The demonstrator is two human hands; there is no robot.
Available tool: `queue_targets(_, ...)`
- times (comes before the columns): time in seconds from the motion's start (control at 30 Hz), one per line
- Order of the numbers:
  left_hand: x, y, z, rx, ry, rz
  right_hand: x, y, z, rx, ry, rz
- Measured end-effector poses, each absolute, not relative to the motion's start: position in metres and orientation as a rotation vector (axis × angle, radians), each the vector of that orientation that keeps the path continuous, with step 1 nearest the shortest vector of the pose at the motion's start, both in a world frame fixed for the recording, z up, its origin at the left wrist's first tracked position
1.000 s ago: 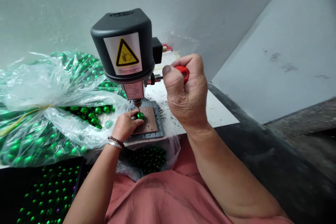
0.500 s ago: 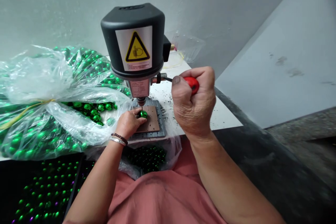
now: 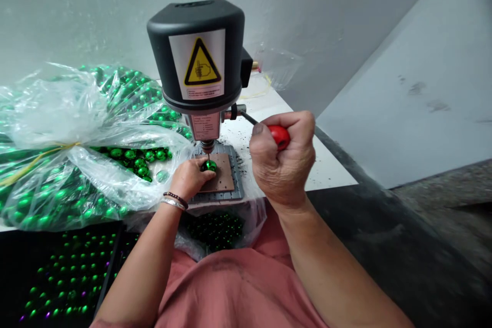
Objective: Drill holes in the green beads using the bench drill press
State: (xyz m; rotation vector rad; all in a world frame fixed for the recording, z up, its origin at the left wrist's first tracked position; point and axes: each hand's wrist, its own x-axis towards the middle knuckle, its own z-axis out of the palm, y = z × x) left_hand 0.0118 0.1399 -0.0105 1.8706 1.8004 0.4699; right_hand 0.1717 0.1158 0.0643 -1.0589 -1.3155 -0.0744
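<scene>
A small black bench drill (image 3: 197, 56) with a yellow warning label stands on a white table (image 3: 330, 169). My left hand (image 3: 189, 179) pinches a shiny green bead (image 3: 210, 165) on the brown pad (image 3: 223, 177) of the drill's base, right under the thin drill bit (image 3: 208, 152). My right hand (image 3: 283, 161) is a fist round the red knob (image 3: 279, 136) of the drill's feed lever, which slopes down to the right from the drill head.
A big clear plastic bag (image 3: 73, 154) full of green beads lies left of the drill. Another bag of beads (image 3: 217, 230) hangs at the table's front edge over my lap. A dark tray with beads (image 3: 65, 277) sits lower left. Walls close in behind and right.
My right hand has pulled the red lever knob downward and a little right. The bit has come down onto the bead. My left hand stays pinched on the bead.
</scene>
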Motion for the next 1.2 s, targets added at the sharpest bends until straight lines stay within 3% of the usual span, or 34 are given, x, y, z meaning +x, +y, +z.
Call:
queue_targets(0.6,0.012,0.137,-0.009,1.906,1.820,0.449,0.165,0.119,0.016,-0.944,-1.251,-0.008)
queue_targets(0.93,0.004,0.129,-0.012,1.730,1.760,0.610,0.169,0.138,0.105,-1.023,-1.255,0.076)
queue_targets(1.2,-0.024,0.101,0.002,1.512,1.319,0.576,0.166,0.142,0.101,-1.000,-1.234,0.075)
